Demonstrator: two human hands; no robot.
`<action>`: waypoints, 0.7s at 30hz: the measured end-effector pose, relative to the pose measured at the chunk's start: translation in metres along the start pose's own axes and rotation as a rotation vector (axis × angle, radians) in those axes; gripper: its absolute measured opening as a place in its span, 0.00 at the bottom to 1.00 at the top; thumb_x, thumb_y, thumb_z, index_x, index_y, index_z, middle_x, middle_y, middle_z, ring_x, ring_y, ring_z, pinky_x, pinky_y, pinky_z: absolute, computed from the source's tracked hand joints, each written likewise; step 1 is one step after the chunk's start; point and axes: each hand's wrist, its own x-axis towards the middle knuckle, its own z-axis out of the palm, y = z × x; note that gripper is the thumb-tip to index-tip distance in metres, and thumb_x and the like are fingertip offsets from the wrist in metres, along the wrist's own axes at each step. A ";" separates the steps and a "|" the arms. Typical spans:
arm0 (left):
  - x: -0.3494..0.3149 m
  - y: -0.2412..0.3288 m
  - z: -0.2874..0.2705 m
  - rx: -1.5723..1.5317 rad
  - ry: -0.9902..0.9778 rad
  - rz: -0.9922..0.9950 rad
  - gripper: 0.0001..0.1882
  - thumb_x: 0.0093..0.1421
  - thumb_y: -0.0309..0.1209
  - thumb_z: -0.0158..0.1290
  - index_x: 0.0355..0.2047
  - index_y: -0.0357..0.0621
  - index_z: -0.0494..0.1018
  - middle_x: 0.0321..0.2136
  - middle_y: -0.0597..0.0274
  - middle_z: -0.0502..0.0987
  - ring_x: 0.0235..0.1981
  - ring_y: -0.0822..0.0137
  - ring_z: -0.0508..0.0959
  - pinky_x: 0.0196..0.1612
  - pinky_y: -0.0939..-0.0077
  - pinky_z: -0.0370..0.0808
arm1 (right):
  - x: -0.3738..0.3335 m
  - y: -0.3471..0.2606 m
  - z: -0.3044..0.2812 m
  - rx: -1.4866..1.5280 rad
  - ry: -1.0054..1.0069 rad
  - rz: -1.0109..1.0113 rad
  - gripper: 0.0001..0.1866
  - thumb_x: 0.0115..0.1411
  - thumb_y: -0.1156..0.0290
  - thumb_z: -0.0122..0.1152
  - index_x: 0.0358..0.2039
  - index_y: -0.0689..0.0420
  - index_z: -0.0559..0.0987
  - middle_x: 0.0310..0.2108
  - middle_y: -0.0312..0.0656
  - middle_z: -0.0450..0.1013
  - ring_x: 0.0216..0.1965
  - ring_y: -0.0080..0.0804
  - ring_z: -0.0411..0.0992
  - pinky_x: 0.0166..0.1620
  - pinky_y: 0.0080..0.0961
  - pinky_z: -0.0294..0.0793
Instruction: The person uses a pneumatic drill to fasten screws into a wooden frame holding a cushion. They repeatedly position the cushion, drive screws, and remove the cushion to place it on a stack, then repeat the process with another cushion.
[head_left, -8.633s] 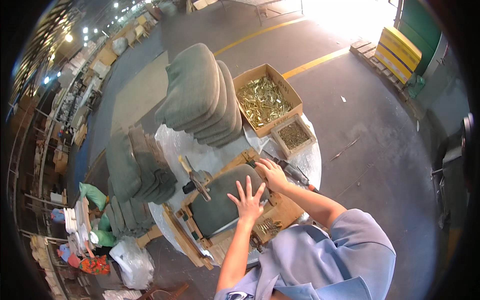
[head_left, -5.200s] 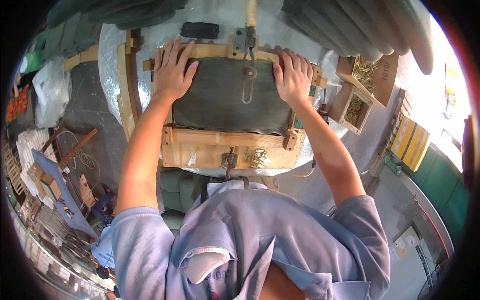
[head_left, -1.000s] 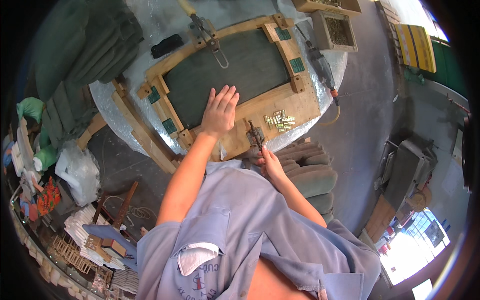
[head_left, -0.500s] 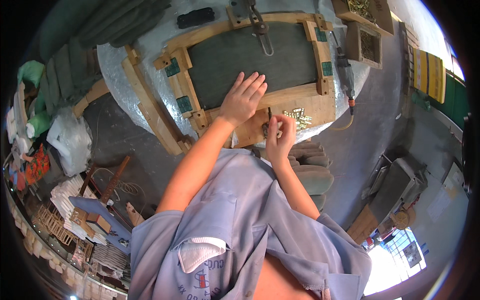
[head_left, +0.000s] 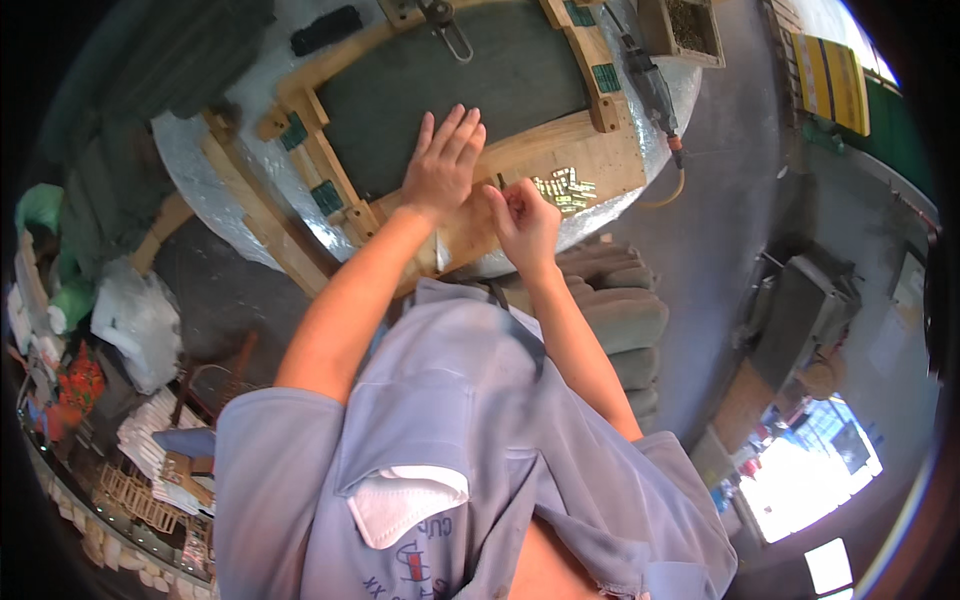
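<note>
A wooden frame (head_left: 300, 150) with a dark green cushion (head_left: 450, 85) set inside it lies on a foil-covered round table (head_left: 200, 190). My left hand (head_left: 443, 165) rests flat, fingers spread, on the cushion's near edge and the frame's front rail. My right hand (head_left: 522, 222) is at the front rail with fingertips pinched together; whether a small piece sits between them is too small to see. A little pile of small brass pieces (head_left: 562, 188) lies on the rail just right of that hand.
A power tool with a cable (head_left: 652, 95) lies along the table's right edge. A small wooden box (head_left: 682, 25) stands at the top right. Stacked green cushions (head_left: 620, 320) sit beneath the table's near side. Plastic bags (head_left: 135, 320) and wooden parts (head_left: 140, 480) crowd the left.
Over the last second the view shifted and the frame moved up in the picture. My right hand rose from below the rail toward the brass pieces, fingers pinched. My left hand stayed flat on the cushion.
</note>
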 end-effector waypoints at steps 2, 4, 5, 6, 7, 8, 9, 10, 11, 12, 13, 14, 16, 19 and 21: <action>-0.001 -0.003 0.006 0.006 0.021 0.004 0.26 0.65 0.27 0.54 0.64 0.45 0.72 0.71 0.58 0.70 0.74 0.55 0.67 0.77 0.38 0.59 | -0.010 -0.001 -0.003 -0.035 0.049 0.046 0.15 0.68 0.69 0.75 0.29 0.60 0.77 0.17 0.31 0.68 0.21 0.14 0.61 0.24 0.19 0.62; -0.006 -0.004 0.009 -0.003 -0.006 0.004 0.26 0.64 0.27 0.55 0.64 0.46 0.73 0.71 0.58 0.70 0.75 0.54 0.66 0.78 0.38 0.58 | -0.016 0.002 -0.003 0.039 0.119 0.070 0.15 0.68 0.69 0.74 0.28 0.60 0.76 0.17 0.32 0.69 0.20 0.15 0.61 0.24 0.19 0.62; -0.005 -0.003 0.010 -0.009 -0.004 0.013 0.26 0.64 0.27 0.55 0.64 0.46 0.73 0.71 0.58 0.70 0.75 0.54 0.66 0.78 0.38 0.58 | -0.013 0.006 0.003 0.068 0.174 0.045 0.15 0.69 0.69 0.74 0.29 0.59 0.76 0.18 0.33 0.70 0.20 0.15 0.62 0.24 0.19 0.64; 0.000 -0.005 0.011 -0.016 -0.002 0.021 0.26 0.64 0.27 0.55 0.63 0.46 0.73 0.71 0.58 0.70 0.75 0.54 0.66 0.78 0.38 0.58 | -0.005 0.013 0.011 -0.085 0.183 -0.007 0.16 0.69 0.69 0.73 0.29 0.59 0.76 0.18 0.36 0.71 0.19 0.19 0.65 0.25 0.22 0.67; -0.001 -0.006 0.014 -0.025 -0.014 0.017 0.26 0.65 0.28 0.54 0.64 0.45 0.72 0.72 0.58 0.69 0.75 0.54 0.66 0.78 0.38 0.58 | 0.002 0.012 0.014 -0.090 0.191 -0.037 0.16 0.68 0.68 0.74 0.29 0.59 0.75 0.18 0.39 0.71 0.18 0.24 0.67 0.25 0.25 0.68; -0.003 -0.003 0.014 -0.019 -0.012 0.015 0.26 0.65 0.28 0.54 0.64 0.46 0.72 0.72 0.58 0.69 0.75 0.54 0.66 0.78 0.38 0.57 | -0.001 0.008 0.009 -0.115 0.195 -0.054 0.16 0.68 0.67 0.74 0.29 0.59 0.75 0.18 0.42 0.72 0.18 0.30 0.69 0.25 0.28 0.70; -0.003 -0.009 0.014 -0.014 -0.010 0.014 0.26 0.66 0.28 0.53 0.64 0.46 0.72 0.72 0.58 0.70 0.75 0.54 0.66 0.78 0.37 0.57 | 0.001 0.006 0.013 -0.111 0.189 -0.055 0.17 0.67 0.66 0.74 0.29 0.59 0.75 0.19 0.43 0.72 0.18 0.33 0.69 0.25 0.29 0.70; -0.003 -0.007 0.014 -0.020 -0.005 0.013 0.25 0.66 0.29 0.53 0.65 0.46 0.71 0.71 0.58 0.70 0.75 0.54 0.67 0.78 0.37 0.57 | 0.003 0.008 0.015 -0.120 0.187 -0.056 0.17 0.67 0.65 0.74 0.29 0.59 0.75 0.19 0.45 0.73 0.18 0.37 0.70 0.26 0.31 0.71; 0.002 -0.011 0.012 -0.014 0.003 0.009 0.26 0.67 0.30 0.53 0.65 0.46 0.71 0.72 0.58 0.70 0.75 0.54 0.66 0.78 0.36 0.56 | 0.009 0.008 0.015 -0.115 0.186 -0.075 0.18 0.67 0.65 0.75 0.29 0.59 0.74 0.20 0.47 0.73 0.19 0.41 0.71 0.26 0.32 0.72; 0.003 -0.008 0.014 -0.011 0.005 0.013 0.25 0.67 0.30 0.53 0.65 0.46 0.71 0.72 0.57 0.69 0.75 0.54 0.66 0.78 0.36 0.55 | 0.008 0.008 0.008 -0.125 0.168 -0.071 0.18 0.66 0.64 0.75 0.29 0.59 0.74 0.20 0.47 0.73 0.19 0.42 0.72 0.26 0.33 0.72; 0.003 -0.007 0.012 0.000 -0.005 0.021 0.25 0.67 0.30 0.53 0.65 0.46 0.71 0.72 0.57 0.69 0.75 0.53 0.66 0.78 0.36 0.55 | 0.004 0.007 0.006 -0.123 0.150 -0.057 0.18 0.66 0.64 0.75 0.29 0.59 0.74 0.20 0.48 0.74 0.19 0.43 0.72 0.26 0.34 0.72; 0.002 -0.006 0.010 0.012 -0.016 0.029 0.25 0.67 0.30 0.53 0.65 0.46 0.71 0.72 0.57 0.69 0.75 0.53 0.66 0.78 0.35 0.55 | 0.000 0.005 0.003 -0.120 0.132 -0.044 0.18 0.66 0.63 0.75 0.29 0.59 0.74 0.20 0.49 0.74 0.19 0.44 0.72 0.26 0.35 0.73; -0.005 -0.003 0.006 0.018 -0.044 0.021 0.26 0.68 0.33 0.53 0.66 0.46 0.71 0.72 0.56 0.70 0.75 0.52 0.66 0.78 0.35 0.55 | -0.012 0.003 -0.006 -0.066 0.109 -0.043 0.18 0.67 0.63 0.74 0.29 0.59 0.74 0.20 0.49 0.74 0.20 0.45 0.74 0.26 0.36 0.73; -0.001 -0.016 0.022 0.045 0.003 0.082 0.25 0.70 0.37 0.52 0.66 0.46 0.72 0.71 0.54 0.71 0.75 0.51 0.66 0.79 0.36 0.54 | 0.018 0.012 0.023 -0.151 0.178 -0.031 0.20 0.69 0.59 0.71 0.28 0.59 0.73 0.21 0.50 0.74 0.21 0.47 0.75 0.27 0.39 0.74; -0.003 -0.009 0.007 -0.010 -0.070 0.016 0.23 0.71 0.34 0.52 0.64 0.45 0.73 0.71 0.54 0.72 0.75 0.52 0.67 0.79 0.36 0.54 | 0.028 0.012 0.033 -0.089 0.210 -0.046 0.22 0.69 0.57 0.71 0.28 0.59 0.72 0.21 0.51 0.75 0.22 0.48 0.75 0.28 0.39 0.74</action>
